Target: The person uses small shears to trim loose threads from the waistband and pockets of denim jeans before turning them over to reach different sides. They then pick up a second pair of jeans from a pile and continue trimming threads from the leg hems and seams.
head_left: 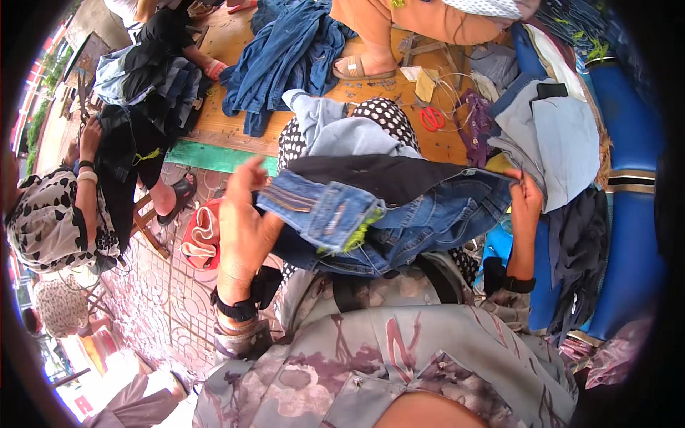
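Dark blue jeans [399, 232] with a black panel [357, 167] are spread across my lap. A lighter denim waistband [314, 210] with frayed lime-green threads lies folded over their left part. My right hand [526, 196] pinches the jeans' upper right corner. My left hand [246, 217] is at the left end of the waistband, index finger raised and fingers apart, touching or very near the cloth. Behind the jeans, pale blue cloth [349, 135] rests over polka-dot fabric [385, 110] on my knees.
A wooden platform [193, 128] holds piled jeans [275, 53], red scissors [432, 118] and scraps. Co-workers sit at left [53, 214] and stand ahead [364, 60]. A red bag [203, 235] lies on the paving. Fabric pieces [564, 143] and blue padded tubes [628, 235] are at right.
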The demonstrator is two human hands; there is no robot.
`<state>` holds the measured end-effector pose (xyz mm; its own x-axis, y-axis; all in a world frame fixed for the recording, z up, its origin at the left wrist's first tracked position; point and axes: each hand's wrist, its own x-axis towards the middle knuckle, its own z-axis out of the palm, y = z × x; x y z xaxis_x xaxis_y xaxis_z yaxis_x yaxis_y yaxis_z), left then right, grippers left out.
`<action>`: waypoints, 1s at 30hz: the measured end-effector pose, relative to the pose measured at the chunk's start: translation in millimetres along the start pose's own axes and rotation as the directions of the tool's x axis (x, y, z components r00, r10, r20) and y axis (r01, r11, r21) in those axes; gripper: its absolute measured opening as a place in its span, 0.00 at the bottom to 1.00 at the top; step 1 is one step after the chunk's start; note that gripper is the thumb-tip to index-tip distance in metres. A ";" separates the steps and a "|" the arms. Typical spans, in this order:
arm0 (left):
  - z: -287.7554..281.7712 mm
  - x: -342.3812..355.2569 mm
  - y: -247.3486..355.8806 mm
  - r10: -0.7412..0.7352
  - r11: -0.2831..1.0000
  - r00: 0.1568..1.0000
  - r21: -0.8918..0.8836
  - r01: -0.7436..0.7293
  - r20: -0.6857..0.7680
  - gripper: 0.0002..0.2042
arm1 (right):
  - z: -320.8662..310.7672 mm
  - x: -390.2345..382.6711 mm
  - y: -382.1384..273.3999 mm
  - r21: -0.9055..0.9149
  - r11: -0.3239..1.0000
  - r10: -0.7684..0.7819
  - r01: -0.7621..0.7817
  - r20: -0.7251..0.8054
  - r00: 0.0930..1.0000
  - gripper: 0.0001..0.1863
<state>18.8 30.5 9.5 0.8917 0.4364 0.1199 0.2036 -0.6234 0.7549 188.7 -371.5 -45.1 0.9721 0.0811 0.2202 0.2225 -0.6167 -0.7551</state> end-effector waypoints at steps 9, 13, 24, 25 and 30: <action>-21.0 -41.3 -64.4 -0.203 0.800 0.910 -0.474 0.367 0.362 0.26 | 3.2 2.6 -36.7 0.305 0.952 -0.030 0.020 0.028 0.999 0.18; -39.1 -52.6 -74.6 -0.180 0.763 0.854 -0.479 0.435 0.489 0.24 | 24.5 -1.8 -119.6 0.217 0.938 -0.322 0.269 0.272 0.907 0.23; -58.9 -51.1 -36.8 0.052 0.998 0.940 -0.009 -0.058 -0.338 0.09 | 46.3 32.4 -149.3 -0.092 0.764 -0.620 0.639 0.169 0.766 0.11; -65.4 -45.5 -18.8 0.106 0.993 0.924 0.078 -0.083 -0.368 0.08 | 35.1 35.4 -154.6 -0.147 0.778 -0.606 0.611 0.084 0.791 0.13; -52.2 -24.7 50.1 0.070 0.995 0.947 -0.046 -0.089 -0.314 0.06 | -10.0 62.9 -155.7 0.065 0.836 -0.497 0.545 -0.329 0.803 0.16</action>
<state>-14.2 22.3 78.0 0.7313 0.5738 0.3687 0.1049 -0.6288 0.7705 214.5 -278.2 92.4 0.6453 0.1138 0.7554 0.7202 -0.4204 -0.5518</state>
